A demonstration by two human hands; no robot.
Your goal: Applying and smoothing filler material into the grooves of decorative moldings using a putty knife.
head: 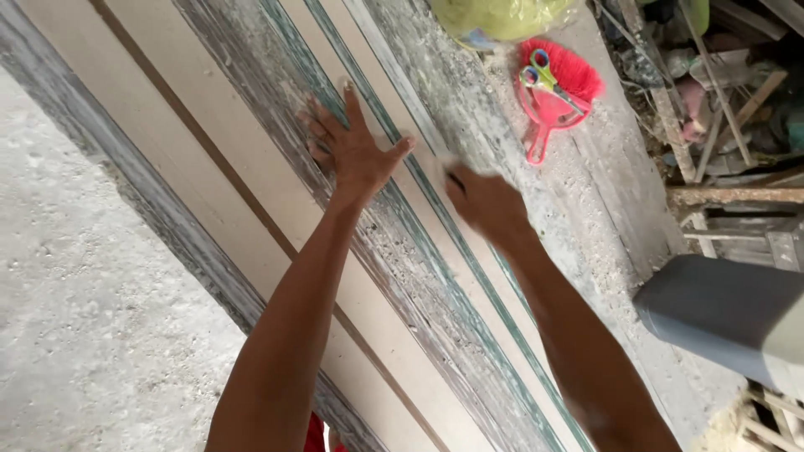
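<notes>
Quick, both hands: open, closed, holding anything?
Left hand: open, fingers spread, pressed flat on the long board.
Right hand: blurred, curled against the board; whether it holds anything cannot be told.

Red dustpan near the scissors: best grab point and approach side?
Take the red dustpan by its narrow handle, which sticks out toward the camera; come from that near side. Scissors lie across its pan and the brush bristles crowd the far end, so the handle is the only free part.
</notes>
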